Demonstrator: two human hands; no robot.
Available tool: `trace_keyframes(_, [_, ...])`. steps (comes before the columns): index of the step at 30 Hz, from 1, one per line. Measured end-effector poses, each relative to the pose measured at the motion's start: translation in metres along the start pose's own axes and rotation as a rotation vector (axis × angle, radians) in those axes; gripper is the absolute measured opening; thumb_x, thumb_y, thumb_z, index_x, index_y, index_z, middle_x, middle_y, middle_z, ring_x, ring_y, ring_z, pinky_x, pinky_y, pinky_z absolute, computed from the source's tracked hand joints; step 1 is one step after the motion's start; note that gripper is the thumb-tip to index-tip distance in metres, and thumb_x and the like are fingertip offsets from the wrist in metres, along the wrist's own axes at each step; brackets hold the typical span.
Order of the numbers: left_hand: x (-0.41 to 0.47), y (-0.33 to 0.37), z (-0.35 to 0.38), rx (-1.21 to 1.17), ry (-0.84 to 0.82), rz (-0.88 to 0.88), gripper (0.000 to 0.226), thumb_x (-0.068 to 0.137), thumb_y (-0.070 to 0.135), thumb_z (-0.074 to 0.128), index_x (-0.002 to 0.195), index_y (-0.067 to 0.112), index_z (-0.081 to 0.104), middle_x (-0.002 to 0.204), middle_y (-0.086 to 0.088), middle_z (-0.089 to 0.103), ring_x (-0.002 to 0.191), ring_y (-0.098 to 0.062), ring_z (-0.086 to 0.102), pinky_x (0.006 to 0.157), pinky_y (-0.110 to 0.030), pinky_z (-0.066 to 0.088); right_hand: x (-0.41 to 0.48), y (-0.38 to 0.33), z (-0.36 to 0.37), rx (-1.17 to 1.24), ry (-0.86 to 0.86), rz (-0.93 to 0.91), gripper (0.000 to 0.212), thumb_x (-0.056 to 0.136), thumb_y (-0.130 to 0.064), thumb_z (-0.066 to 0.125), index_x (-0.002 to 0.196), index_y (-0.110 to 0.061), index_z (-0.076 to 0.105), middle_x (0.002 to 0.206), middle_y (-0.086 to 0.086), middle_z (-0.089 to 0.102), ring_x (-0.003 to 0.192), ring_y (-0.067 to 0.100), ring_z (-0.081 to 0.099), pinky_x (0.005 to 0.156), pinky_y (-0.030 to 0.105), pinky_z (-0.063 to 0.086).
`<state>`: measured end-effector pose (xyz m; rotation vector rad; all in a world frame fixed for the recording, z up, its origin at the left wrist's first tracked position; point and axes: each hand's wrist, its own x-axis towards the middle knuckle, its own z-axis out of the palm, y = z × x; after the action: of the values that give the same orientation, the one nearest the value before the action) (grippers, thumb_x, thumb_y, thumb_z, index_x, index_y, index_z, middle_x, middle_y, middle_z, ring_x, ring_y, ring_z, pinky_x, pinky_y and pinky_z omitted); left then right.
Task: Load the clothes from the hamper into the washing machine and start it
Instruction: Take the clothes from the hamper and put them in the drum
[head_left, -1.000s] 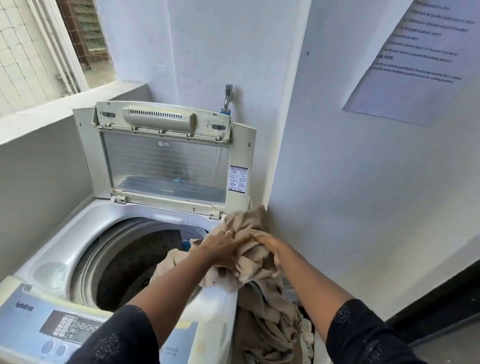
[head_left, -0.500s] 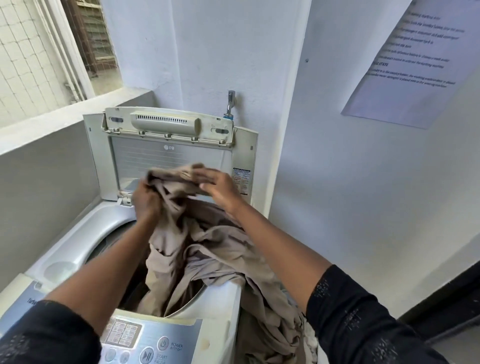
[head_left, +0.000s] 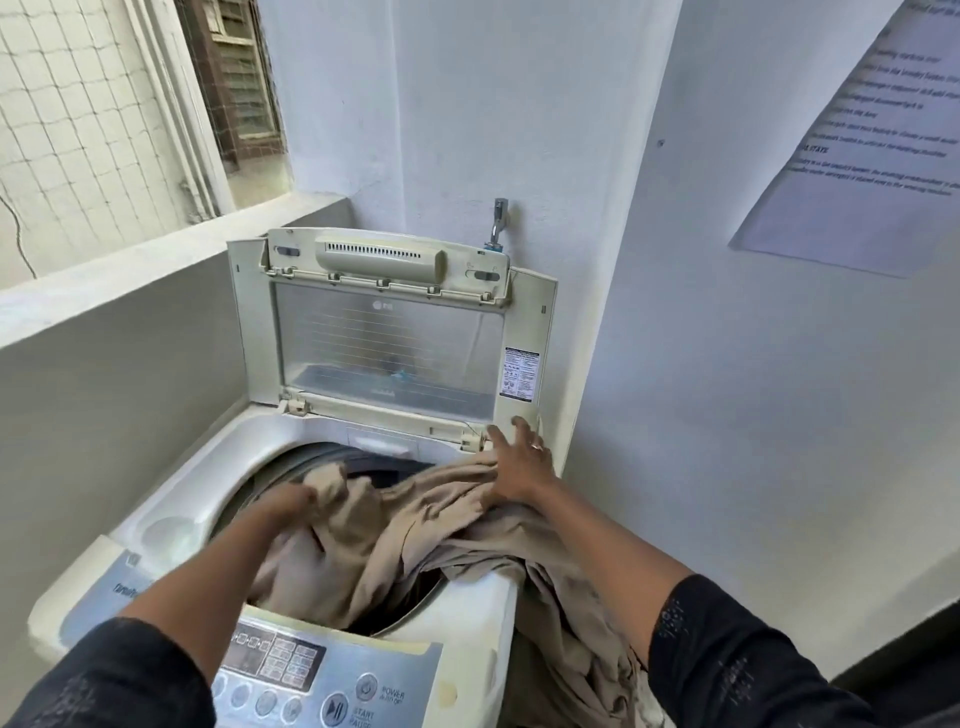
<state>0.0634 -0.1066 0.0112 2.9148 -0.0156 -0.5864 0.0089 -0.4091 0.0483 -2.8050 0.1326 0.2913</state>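
My left grip (head_left: 291, 503) is down over the mouth of the drum (head_left: 387, 467). It is blurred on my feed, but I read it as clenched round a bunched end of the beige cloth (head_left: 415, 525), and the wad sticks out just past its knuckles. My right grip (head_left: 519, 470) is released: its fingers are spread and straight, and the palm lies flat on the cloth. There is a ring (head_left: 535, 446) on one finger.

The cloth runs from the left grip across to the right grip. Part of it sags into the drum between the two. The rest spills over the rim of the washing machine (head_left: 182, 488) below my right forearm and hangs down that side.

Just beyond the right grip's fingertips stands the raised lid (head_left: 389, 358), with its hinge corner next to them. I cannot tell whether the fingertips touch it. Higher up, behind the lid, a tap (head_left: 498, 218) comes out of the wall.

On the near side of both grips, under my forearms, is the control panel (head_left: 291, 660), with its start/pause button (head_left: 334, 709) at the bottom edge. Well above and outward of the right grip, a printed sheet of paper (head_left: 857, 156) is on the wall. Well outward of the left grip runs a concrete ledge (head_left: 130, 275).
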Motion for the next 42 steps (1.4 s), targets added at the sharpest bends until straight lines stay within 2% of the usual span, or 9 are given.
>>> trace_keyframes(4, [0.017,0.030,0.035,0.143,-0.045,0.056,0.057,0.084,0.049,0.053,0.134,0.023,0.045,0.140,-0.010,0.043,0.130,-0.030,0.041,0.108,-0.038,0.036,-0.010,0.046,0.021,0.112,-0.118,0.114,0.138,0.059,-0.050,0.082,0.147,-0.026,-0.020,0.154,0.011,-0.029,0.145,0.035,-0.014,0.117,0.053,0.007])
trace_keyframes(10, [-0.027,0.158,0.040,0.209,0.040,0.757,0.128,0.047,0.088,0.052,0.147,0.015,0.020,0.155,-0.007,0.021,0.142,-0.024,0.021,0.118,-0.037,0.018,-0.027,0.085,0.057,0.221,-0.328,0.170,0.148,0.059,-0.045,0.085,0.139,-0.021,-0.038,0.153,0.015,-0.028,0.143,0.037,-0.019,0.117,0.050,0.007])
trace_keyframes(15, [-0.030,0.211,0.087,0.420,0.095,0.776,0.124,0.052,0.069,0.072,0.146,0.024,0.006,0.157,-0.007,0.010,0.145,-0.029,0.008,0.114,-0.056,0.013,-0.033,0.100,0.089,0.319,-0.203,0.309,0.153,0.055,-0.035,0.087,0.134,-0.024,-0.044,0.156,0.012,-0.022,0.146,0.033,-0.008,0.114,0.058,0.012])
trace_keyframes(19, [-0.029,0.227,0.095,0.432,0.118,0.689,0.090,0.073,0.046,0.067,0.145,0.023,0.017,0.151,-0.006,0.023,0.138,-0.031,0.025,0.107,-0.051,0.030,-0.036,0.112,0.115,0.515,-0.209,0.400,0.146,0.062,-0.019,0.084,0.131,-0.019,-0.045,0.155,0.014,0.021,0.136,0.033,0.036,0.105,0.041,0.040])
trace_keyframes(24, [-0.023,0.220,0.089,0.444,0.259,0.892,0.016,0.072,0.025,0.064,0.087,0.023,0.064,0.089,0.000,0.067,0.080,-0.024,0.068,0.052,-0.028,0.052,-0.031,0.115,0.120,0.767,-0.123,0.533,0.132,0.067,-0.007,0.079,0.145,-0.016,-0.027,0.147,0.018,0.036,0.114,0.026,0.051,0.076,0.031,0.050])
trace_keyframes(28, [-0.029,0.207,0.061,0.349,0.306,0.909,0.051,0.080,0.037,0.022,0.113,0.016,0.055,0.114,-0.008,0.060,0.100,-0.029,0.062,0.077,-0.042,0.053,-0.038,0.121,0.108,0.568,-0.108,0.478,0.133,0.058,-0.026,0.087,0.150,-0.020,-0.009,0.154,0.017,0.006,0.141,0.035,0.021,0.113,0.040,0.029])
trace_keyframes(32, [-0.042,0.184,0.018,0.285,0.466,0.925,0.043,0.062,0.039,0.072,0.102,0.022,0.066,0.095,0.003,0.069,0.077,-0.014,0.070,0.052,-0.020,0.049,-0.047,0.114,0.119,0.523,-0.124,0.459,0.125,0.055,-0.033,0.087,0.150,-0.032,0.005,0.155,0.010,-0.014,0.144,0.038,-0.003,0.118,0.047,0.016])
trace_keyframes(38, [-0.036,0.160,-0.024,0.175,0.563,0.924,0.059,0.076,0.044,0.025,0.126,0.021,0.047,0.127,-0.006,0.059,0.095,-0.029,0.067,0.056,-0.038,0.052,-0.032,0.080,0.110,0.718,0.130,0.412,0.069,0.073,-0.020,0.073,0.134,-0.026,0.041,0.142,0.009,0.046,0.127,0.029,0.047,0.099,0.036,0.041])
trace_keyframes(42, [-0.035,0.141,-0.047,-0.029,0.586,0.772,0.057,0.077,0.039,0.036,0.124,0.014,0.053,0.128,-0.014,0.055,0.100,-0.038,0.063,0.071,-0.044,0.050,-0.034,0.064,0.060,0.683,0.451,0.409,0.026,0.085,-0.023,0.059,0.110,-0.018,0.063,0.110,0.010,0.069,0.103,0.030,0.063,0.072,0.030,0.044])
